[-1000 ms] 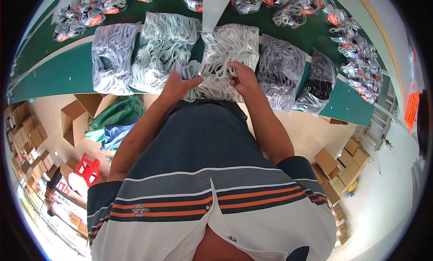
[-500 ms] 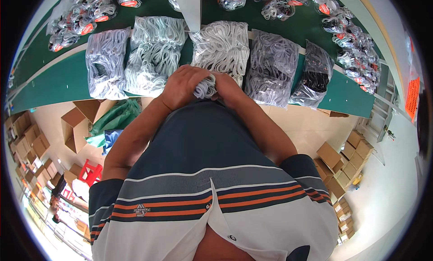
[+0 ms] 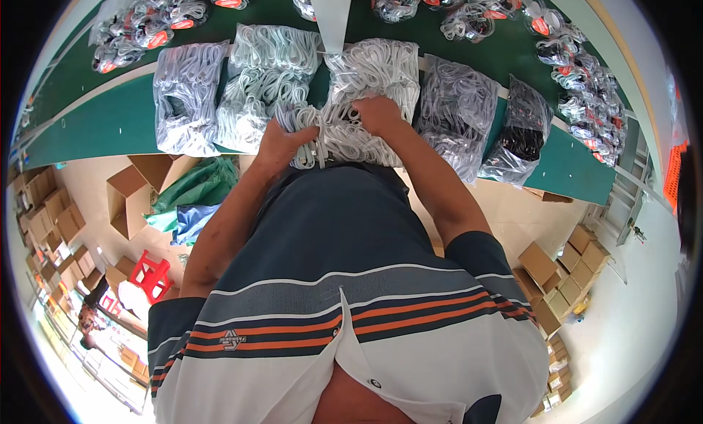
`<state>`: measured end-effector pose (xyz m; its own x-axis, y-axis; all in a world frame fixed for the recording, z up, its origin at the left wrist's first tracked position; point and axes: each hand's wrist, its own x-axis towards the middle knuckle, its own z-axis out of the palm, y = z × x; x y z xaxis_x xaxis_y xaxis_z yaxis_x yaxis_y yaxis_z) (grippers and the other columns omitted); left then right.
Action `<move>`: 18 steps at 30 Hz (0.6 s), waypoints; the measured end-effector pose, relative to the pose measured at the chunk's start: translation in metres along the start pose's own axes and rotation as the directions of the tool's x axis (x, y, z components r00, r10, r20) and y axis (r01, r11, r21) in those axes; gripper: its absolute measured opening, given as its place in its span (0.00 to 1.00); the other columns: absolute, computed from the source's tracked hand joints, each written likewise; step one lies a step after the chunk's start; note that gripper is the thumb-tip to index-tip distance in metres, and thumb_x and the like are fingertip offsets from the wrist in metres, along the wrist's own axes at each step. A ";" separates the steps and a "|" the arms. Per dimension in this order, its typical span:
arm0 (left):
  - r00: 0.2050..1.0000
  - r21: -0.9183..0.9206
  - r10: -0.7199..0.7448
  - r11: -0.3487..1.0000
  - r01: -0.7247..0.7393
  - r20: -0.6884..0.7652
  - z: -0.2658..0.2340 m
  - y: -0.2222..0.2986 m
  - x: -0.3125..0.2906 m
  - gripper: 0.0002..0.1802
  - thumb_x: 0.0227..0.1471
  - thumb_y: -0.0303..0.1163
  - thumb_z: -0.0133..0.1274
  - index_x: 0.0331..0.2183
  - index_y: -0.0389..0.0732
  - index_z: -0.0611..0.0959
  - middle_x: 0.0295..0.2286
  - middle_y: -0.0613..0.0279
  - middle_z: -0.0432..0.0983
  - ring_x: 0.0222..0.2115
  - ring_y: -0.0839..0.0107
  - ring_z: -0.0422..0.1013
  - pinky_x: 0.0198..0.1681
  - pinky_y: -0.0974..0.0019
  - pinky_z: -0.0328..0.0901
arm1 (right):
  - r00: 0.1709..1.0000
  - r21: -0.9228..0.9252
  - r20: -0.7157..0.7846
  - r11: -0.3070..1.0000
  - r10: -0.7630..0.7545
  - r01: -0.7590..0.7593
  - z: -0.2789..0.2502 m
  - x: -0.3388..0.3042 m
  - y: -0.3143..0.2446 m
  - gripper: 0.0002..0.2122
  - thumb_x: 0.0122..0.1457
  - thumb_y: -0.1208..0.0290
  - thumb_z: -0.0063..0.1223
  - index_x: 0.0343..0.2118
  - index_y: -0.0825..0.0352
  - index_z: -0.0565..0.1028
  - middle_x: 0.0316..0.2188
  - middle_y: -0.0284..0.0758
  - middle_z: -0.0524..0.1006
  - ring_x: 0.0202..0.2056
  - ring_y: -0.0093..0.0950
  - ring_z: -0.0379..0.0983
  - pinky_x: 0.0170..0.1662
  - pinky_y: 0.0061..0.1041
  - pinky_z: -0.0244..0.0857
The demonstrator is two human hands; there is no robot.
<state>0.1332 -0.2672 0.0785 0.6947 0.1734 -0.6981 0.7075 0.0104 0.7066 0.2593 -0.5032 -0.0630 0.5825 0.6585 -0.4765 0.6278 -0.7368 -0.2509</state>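
A bundle of coiled grey-white cables (image 3: 306, 119) is in my left hand (image 3: 281, 143), whose thumb lies across it and whose fingers are mostly hidden. Just to its right lies the middle clear bag of white coiled cables (image 3: 375, 61) at the bench's near edge. My right hand (image 3: 379, 116) is over the lower half of that bag, its fingers curled into the white cable coils (image 3: 355, 142); the fingertips are partly hidden. Left of it are a bag of white cables (image 3: 272, 47) and a bag of grey-white cables (image 3: 189, 72).
Right of my hands lie a bag of grey cables (image 3: 458, 94) and one with black cables (image 3: 518, 138). Several cable packs with orange labels (image 3: 578, 87) cover the green bench (image 3: 95, 135) farther back. A white post (image 3: 331, 17) rises ahead. Cardboard boxes (image 3: 128, 197) stand below left.
My hands have come apart from around the cable bundle. The left keeps it, lower and left of the right hand, which has moved onto the middle bag's coils. The view has shifted slightly.
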 end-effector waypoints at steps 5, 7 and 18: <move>0.999 -0.285 0.006 0.959 0.007 0.048 -0.005 -0.003 -0.009 0.15 0.53 0.28 0.66 0.43 0.32 0.88 0.32 0.58 0.85 0.28 0.71 0.79 0.35 0.69 0.74 | 0.963 0.137 -0.269 0.988 -0.029 0.068 -0.001 -0.010 0.005 0.09 0.65 0.66 0.55 0.42 0.63 0.81 0.34 0.38 0.78 0.33 0.40 0.76 0.40 0.39 0.71; 0.999 -0.292 -0.004 0.956 0.016 0.042 -0.005 -0.003 -0.009 0.15 0.53 0.27 0.66 0.43 0.32 0.88 0.32 0.58 0.85 0.29 0.71 0.79 0.36 0.69 0.74 | 0.917 0.231 -0.397 0.963 -0.040 0.142 -0.016 -0.020 -0.002 0.09 0.64 0.66 0.56 0.41 0.64 0.81 0.33 0.39 0.79 0.33 0.40 0.76 0.40 0.39 0.70; 0.968 -0.355 -0.024 0.928 0.114 0.250 0.041 0.015 -0.006 0.16 0.55 0.26 0.64 0.46 0.32 0.86 0.37 0.55 0.86 0.33 0.70 0.80 0.39 0.69 0.75 | 0.976 0.944 -0.098 0.330 0.196 0.028 -0.075 -0.112 -0.050 0.07 0.64 0.68 0.60 0.37 0.66 0.76 0.29 0.35 0.78 0.28 0.34 0.73 0.36 0.32 0.68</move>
<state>0.1448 -0.3082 0.0881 0.6882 -0.0785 -0.7213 0.6897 0.3794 0.6168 0.2018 -0.5287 0.0659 0.7417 0.5133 -0.4317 -0.2638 -0.3686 -0.8914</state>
